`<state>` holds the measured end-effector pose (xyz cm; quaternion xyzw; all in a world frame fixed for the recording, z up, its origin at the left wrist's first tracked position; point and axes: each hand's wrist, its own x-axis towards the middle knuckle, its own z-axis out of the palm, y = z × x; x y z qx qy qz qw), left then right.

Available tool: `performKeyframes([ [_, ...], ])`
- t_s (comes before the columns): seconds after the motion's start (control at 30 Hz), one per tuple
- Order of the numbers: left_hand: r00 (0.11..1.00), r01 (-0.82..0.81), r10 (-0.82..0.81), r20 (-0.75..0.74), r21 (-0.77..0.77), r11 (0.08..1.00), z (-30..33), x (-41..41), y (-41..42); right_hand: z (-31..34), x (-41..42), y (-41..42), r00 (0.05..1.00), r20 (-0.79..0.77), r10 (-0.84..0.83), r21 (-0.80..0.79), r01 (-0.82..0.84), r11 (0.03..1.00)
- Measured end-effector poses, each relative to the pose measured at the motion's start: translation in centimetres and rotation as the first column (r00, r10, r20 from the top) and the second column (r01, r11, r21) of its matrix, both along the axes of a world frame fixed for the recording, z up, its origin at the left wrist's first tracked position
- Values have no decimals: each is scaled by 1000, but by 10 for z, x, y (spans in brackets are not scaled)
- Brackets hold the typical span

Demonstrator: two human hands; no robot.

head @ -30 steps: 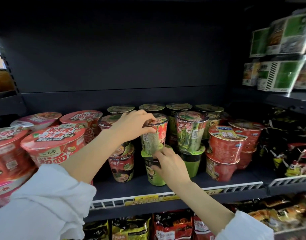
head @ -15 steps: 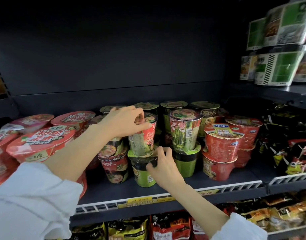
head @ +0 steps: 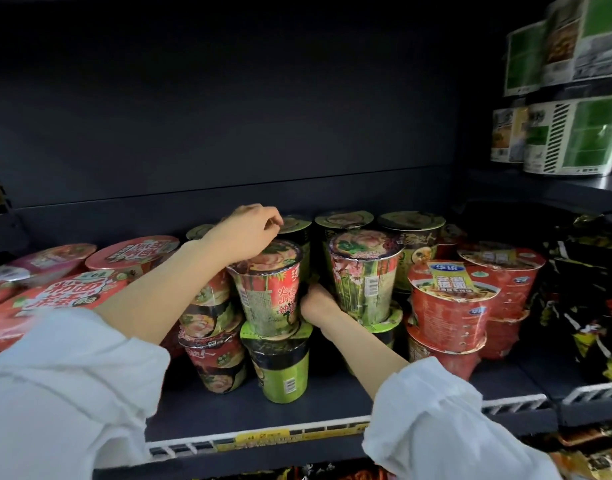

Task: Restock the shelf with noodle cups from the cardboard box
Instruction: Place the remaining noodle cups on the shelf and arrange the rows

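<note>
Two cups are stacked mid-shelf: a red-and-green noodle cup point(head: 268, 289) sits on a green cup point(head: 280, 365). Left hand point(head: 249, 233) rests on its lid with fingers curled; right hand point(head: 316, 303) reaches behind its right side (whether that grip holds anything, I cannot tell). Light and thin-walled, it probably crushes easily, so hold the rim and base. Neighbours crowd both sides; the shelf point(head: 200, 410) has bare room near the front rail point(head: 263, 439).

Right hand point(head: 316, 303) fingers behind cup point(head: 270, 292)
</note>
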<state>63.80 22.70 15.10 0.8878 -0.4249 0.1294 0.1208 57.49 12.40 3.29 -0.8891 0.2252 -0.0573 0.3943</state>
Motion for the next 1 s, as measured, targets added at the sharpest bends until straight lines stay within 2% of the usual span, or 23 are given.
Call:
performKeyframes([
  [0.2, 997, -8, 22, -80, 171, 985, -3, 17, -27, -2, 13, -5, 987, -145, 66, -282, -106, 954],
  [0.33, 994, -52, 62, -86, 114, 992, -7, 20, -23, 2, 11, -7, 979, -188, 82, -407, -153, 901],
  [0.47, 988, -66, 74, -138, 67, 996, -11, 20, -15, 7, 9, -7, 950, -303, 74, -545, -237, 805],
  [0.67, 988, -59, 64, -143, 34, 998, -16, 17, -17, 6, 5, -13, 912, -379, 155, -526, -350, 775],
  [0.87, 984, -59, 64, -164, 35, 998, -15, 17, -12, 0, 7, -26, 948, -276, 159, -528, -287, 799],
  [1.0, 983, -65, 72, -170, 48, 997, -12, 17, -12, 3, 7, -32, 974, -173, 143, -459, -208, 864],
])
